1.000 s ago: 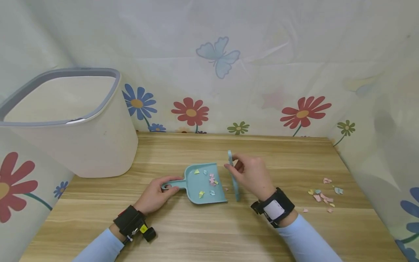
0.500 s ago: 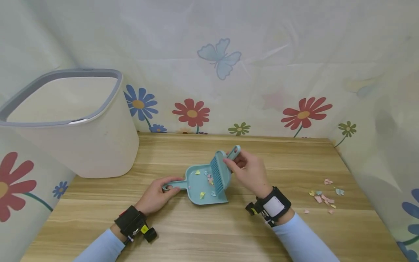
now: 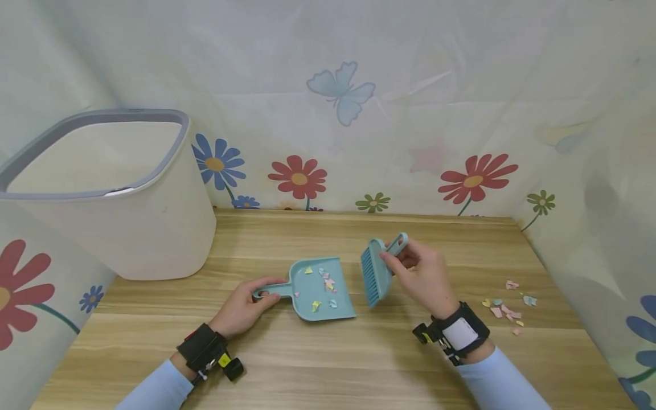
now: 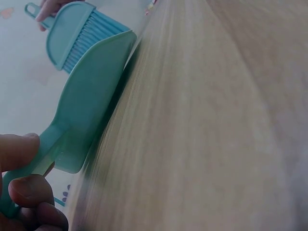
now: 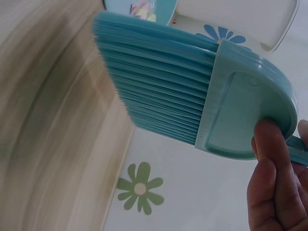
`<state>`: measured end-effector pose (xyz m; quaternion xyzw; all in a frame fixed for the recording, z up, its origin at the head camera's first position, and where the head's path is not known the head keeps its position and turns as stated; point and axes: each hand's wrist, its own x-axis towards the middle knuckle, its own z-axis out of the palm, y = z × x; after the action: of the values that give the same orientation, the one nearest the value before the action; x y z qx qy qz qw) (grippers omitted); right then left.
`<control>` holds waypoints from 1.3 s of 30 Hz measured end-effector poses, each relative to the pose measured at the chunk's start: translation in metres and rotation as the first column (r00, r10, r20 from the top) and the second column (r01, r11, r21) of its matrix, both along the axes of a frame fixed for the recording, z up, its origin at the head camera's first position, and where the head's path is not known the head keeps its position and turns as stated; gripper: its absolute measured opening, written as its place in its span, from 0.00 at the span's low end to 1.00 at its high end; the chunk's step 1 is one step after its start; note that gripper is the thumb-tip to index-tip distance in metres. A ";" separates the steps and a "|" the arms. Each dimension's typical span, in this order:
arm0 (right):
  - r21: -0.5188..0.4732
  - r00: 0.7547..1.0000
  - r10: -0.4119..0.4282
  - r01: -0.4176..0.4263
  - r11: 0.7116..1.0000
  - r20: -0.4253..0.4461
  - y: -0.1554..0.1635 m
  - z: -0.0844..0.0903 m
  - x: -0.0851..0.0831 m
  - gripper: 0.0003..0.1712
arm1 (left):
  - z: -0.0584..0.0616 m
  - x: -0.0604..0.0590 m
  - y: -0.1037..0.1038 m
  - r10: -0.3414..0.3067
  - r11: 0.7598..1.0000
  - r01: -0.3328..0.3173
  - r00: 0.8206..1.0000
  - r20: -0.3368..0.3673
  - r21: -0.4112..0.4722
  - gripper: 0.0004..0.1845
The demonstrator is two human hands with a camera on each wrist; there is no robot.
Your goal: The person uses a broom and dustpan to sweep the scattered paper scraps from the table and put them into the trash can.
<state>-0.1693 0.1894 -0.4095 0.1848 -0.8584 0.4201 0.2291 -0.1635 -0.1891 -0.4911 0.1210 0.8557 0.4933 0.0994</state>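
My left hand (image 3: 245, 307) grips the handle of a light blue dustpan (image 3: 302, 304) on the table. Several yellow, pink and blue paper scraps (image 3: 328, 279) lie in its pan. To the right of the pan's open edge, my right hand (image 3: 422, 276) holds a matching small hand brush (image 3: 379, 273) by its handle, bristles facing the pan. Up close in the right wrist view, the brush's bristles (image 5: 154, 77) hang above the wood and a finger presses on its back. In the left wrist view the dustpan (image 4: 91, 106) partly covers the brush (image 4: 79, 36).
A tall white bin (image 3: 164, 228) with a grey rim stands at the back left. More paper scraps (image 3: 504, 310) lie scattered on the right side of the wooden table (image 3: 328, 364). Flower-printed sheeting (image 3: 410, 131) closes off the back and sides.
The brush swept over the pan's edge, then drew back to the right with my right hand. A pink scrap that lay before the pan now sits near its handle end. The left hand stayed put.
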 end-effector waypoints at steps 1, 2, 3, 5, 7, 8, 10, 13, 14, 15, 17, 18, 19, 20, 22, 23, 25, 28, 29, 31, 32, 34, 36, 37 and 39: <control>0.002 1.000 -0.005 0.005 1.000 0.000 0.003 -0.001 0.001 0.08 | 0.000 0.000 0.000 0.000 1.000 0.000 1.000 0.001 -0.001 0.18; 0.001 1.000 -0.007 0.007 1.000 -0.003 0.006 -0.002 0.003 0.08 | 0.001 0.000 0.000 0.002 1.000 -0.002 1.000 0.001 -0.002 0.18; -0.002 1.000 -0.009 0.009 1.000 -0.004 0.009 -0.003 0.005 0.08 | 0.001 0.001 0.000 0.003 1.000 -0.003 1.000 0.002 -0.004 0.18; -0.005 1.000 -0.018 0.018 1.000 -0.007 0.015 -0.005 0.009 0.09 | 0.002 0.001 0.001 0.007 1.000 -0.007 1.000 0.002 -0.009 0.18; -0.006 0.999 -0.034 0.034 0.999 -0.005 0.021 -0.006 0.013 0.09 | 0.003 0.002 0.001 0.010 1.000 -0.010 1.000 0.001 -0.012 0.18; -0.010 0.999 -0.039 0.039 0.999 -0.004 0.025 -0.007 0.014 0.10 | 0.003 0.002 0.002 0.012 1.000 -0.012 1.000 0.001 -0.012 0.18; -0.014 0.999 -0.053 0.053 0.998 0.000 0.031 -0.009 0.018 0.10 | 0.003 0.003 0.002 0.016 1.000 -0.016 1.000 0.000 -0.011 0.18; -0.039 0.998 -0.064 0.064 0.997 -0.001 0.041 -0.012 0.023 0.10 | 0.003 0.004 0.002 0.023 1.000 -0.023 1.000 0.002 -0.005 0.18; -0.056 0.998 -0.064 0.064 0.996 0.002 0.045 -0.013 0.026 0.10 | 0.003 0.004 0.002 0.023 1.000 -0.023 1.000 0.002 -0.004 0.18; -0.070 0.998 -0.067 0.067 0.995 0.006 0.048 -0.013 0.028 0.10 | 0.003 0.005 0.002 0.024 1.000 -0.024 1.000 0.003 -0.002 0.18; -0.106 0.997 -0.068 0.070 0.992 0.020 0.054 -0.015 0.034 0.10 | 0.004 0.005 0.003 0.019 1.000 -0.019 1.000 0.001 0.006 0.18; -0.122 0.997 -0.068 0.071 0.990 0.033 0.058 -0.016 0.036 0.10 | 0.004 0.006 0.003 0.018 1.000 -0.018 1.000 0.002 0.010 0.18; -0.134 0.997 -0.067 0.072 0.988 0.046 0.061 -0.017 0.039 0.10 | 0.005 0.006 0.003 0.013 1.000 -0.013 1.000 0.003 0.014 0.19; -0.147 0.996 -0.065 0.074 0.986 0.063 0.064 -0.019 0.042 0.10 | 0.006 0.006 0.003 0.008 1.000 -0.008 1.000 0.002 0.017 0.19; -0.167 0.993 -0.062 0.078 0.983 0.100 0.071 -0.023 0.047 0.10 | 0.008 0.007 0.002 0.004 1.000 -0.004 1.000 -0.006 0.015 0.19; -0.173 0.991 -0.065 0.085 0.981 0.119 0.075 -0.025 0.050 0.09 | 0.010 0.008 0.002 0.006 1.000 -0.006 1.000 -0.007 0.010 0.19; -0.187 0.985 -0.072 0.101 0.977 0.157 0.082 -0.029 0.055 0.08 | 0.014 0.010 -0.001 -0.001 1.000 0.001 1.000 -0.021 0.006 0.20; -0.208 0.976 -0.087 0.129 0.970 0.202 0.093 -0.035 0.062 0.08 | 0.027 0.013 -0.005 -0.002 1.000 0.003 0.999 -0.049 0.017 0.20; -0.209 0.972 -0.097 0.142 0.967 0.212 0.097 -0.037 0.064 0.08 | 0.032 0.013 -0.007 -0.006 1.000 0.008 0.998 -0.064 0.030 0.20; -0.217 0.966 -0.115 0.167 0.962 0.232 0.103 -0.039 0.068 0.09 | 0.046 0.015 -0.011 -0.004 0.999 0.009 0.993 -0.116 0.048 0.19; -0.211 0.962 -0.132 0.184 0.960 0.239 0.107 -0.040 0.070 0.10 | 0.054 0.016 -0.013 0.001 0.998 0.007 0.989 -0.147 0.056 0.18; -0.205 0.953 -0.166 0.220 0.954 0.253 0.112 -0.042 0.074 0.11 | 0.071 0.019 -0.017 0.019 0.998 -0.006 0.973 -0.229 0.058 0.18; -0.200 0.945 -0.190 0.247 0.948 0.264 0.117 -0.044 0.076 0.12 | 0.090 0.022 -0.021 0.047 0.998 -0.035 0.954 -0.295 0.048 0.18; -0.204 0.942 -0.198 0.257 0.945 0.271 0.119 -0.045 0.077 0.12 | 0.101 0.023 -0.024 0.063 0.998 -0.053 0.945 -0.322 0.039 0.18; -0.214 0.938 -0.206 0.270 0.939 0.280 0.122 -0.047 0.078 0.13 | 0.123 0.028 -0.030 0.097 0.995 -0.097 0.924 -0.369 0.017 0.18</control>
<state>-0.0911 0.3111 -0.4570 -0.0066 -0.8372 0.5134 0.1882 -0.1359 -0.2188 -0.3679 0.1692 0.8644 0.4653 -0.0878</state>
